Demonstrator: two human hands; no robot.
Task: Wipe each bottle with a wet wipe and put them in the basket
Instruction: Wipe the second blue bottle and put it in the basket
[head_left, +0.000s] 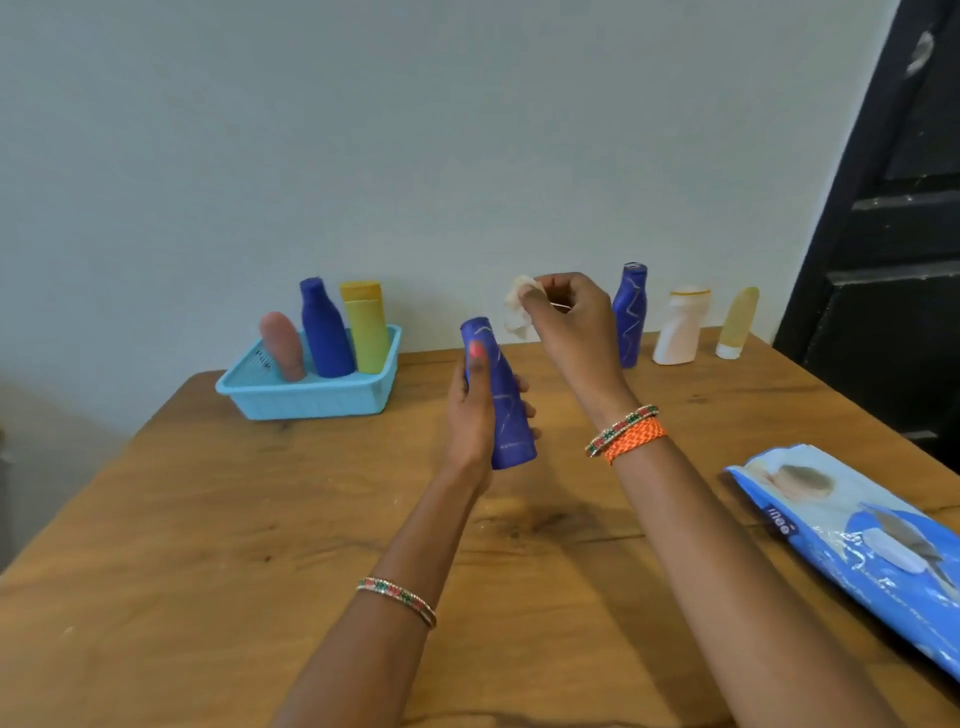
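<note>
While left hand (470, 415) grips blue bottle (500, 395) above table, right hand (569, 312) pinches crumpled wet wipe (519, 306): rotate bottle, wipe neck to base, firm contact.

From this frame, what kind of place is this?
Probably a room in a home, set up for a tabletop chore: a wooden table against a plain painted wall, a dark panelled door at right, toiletry bottles standing in a plastic basket.

counter (208, 519): wood, brown grain, dull sheen
basket (311, 402): light-blue plastic, slotted walls
held blue bottle (506, 415): matt plastic, scuffed pale
wet wipe (519, 312): white, crumpled cloth
wipes pack (857, 551): glossy, crinkled blue film
</note>
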